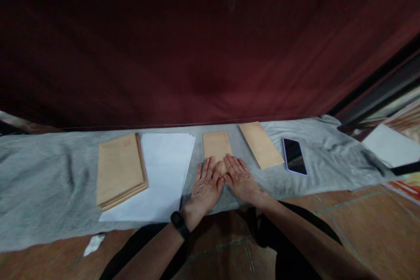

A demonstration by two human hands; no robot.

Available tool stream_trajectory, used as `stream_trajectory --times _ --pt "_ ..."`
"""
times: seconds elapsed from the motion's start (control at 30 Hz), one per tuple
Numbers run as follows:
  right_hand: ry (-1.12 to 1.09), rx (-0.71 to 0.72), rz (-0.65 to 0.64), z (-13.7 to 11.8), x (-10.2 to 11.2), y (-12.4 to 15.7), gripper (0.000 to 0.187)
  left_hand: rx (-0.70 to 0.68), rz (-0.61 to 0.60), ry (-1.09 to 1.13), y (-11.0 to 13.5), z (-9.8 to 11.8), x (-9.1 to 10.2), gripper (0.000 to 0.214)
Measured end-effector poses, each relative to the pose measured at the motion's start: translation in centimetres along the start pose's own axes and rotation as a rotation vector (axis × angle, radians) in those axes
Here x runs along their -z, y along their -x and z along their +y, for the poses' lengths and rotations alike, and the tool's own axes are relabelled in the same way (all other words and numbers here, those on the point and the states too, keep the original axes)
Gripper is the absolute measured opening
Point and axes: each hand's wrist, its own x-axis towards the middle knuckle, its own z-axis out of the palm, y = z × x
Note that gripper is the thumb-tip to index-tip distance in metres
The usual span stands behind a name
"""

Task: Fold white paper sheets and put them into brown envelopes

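Tan paper envelope [216,143], small and oblong, lies flat on the grey fleece cloth [39,183] in the head view, near the middle of the cloth and with its long side running away from the person. Left of it spreads a loose pile of white paper sheets [169,162], and on the left part of those sheets rests a thick stack of tan envelopes [120,169]. Just right of the small envelope lies a longer tan envelope [260,144], turned at a slant, and beyond that a dark smartphone in a pale case [294,156], screen up. A dark red curtain [197,52] hangs behind the cloth. Nearer the person, terracotta floor tiles [354,223] show, with a small white paper scrap [94,244] lying on them at the left. At the far right edge sits another white sheet [390,146].

Nothing lies over the small envelope except the person's own fingers. The left hand [205,186], with a black band at its wrist, and the right hand [243,179] lie side by side, thumbs touching. Each grip is spread open and flat, palm down, closed round nothing. The fingertips rest on the near end of the small envelope, while the palms lie on the cloth just below it; the far part of the envelope stays uncovered.
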Motion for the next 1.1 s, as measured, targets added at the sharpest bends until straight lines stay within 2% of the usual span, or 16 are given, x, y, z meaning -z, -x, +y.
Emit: stream_trajectory --times 0.3,0.57,0.77,0.9,1.1 --pt "0.006 -0.009 -0.029 0.3 -0.1 0.0 0.060 -0.042 -0.043 -0.002 -0.1 0.2 0.2 0.056" --pt "0.072 -0.015 0.023 0.6 0.2 1.4 0.054 -0.063 -0.043 0.001 -0.2 0.2 0.6 0.055" --pt "0.122 -0.048 0.061 0.6 0.6 3.3 0.051 -0.021 -0.041 0.015 1.5 0.5 1.0 0.052" --pt "0.149 -0.046 0.096 0.0 0.7 3.8 0.051 -0.052 -0.055 -0.005 2.7 0.8 1.5 0.053" --pt "0.142 -0.036 0.120 -0.2 0.7 3.9 0.049 -0.054 -0.129 -0.066 2.7 1.0 1.9 0.056"
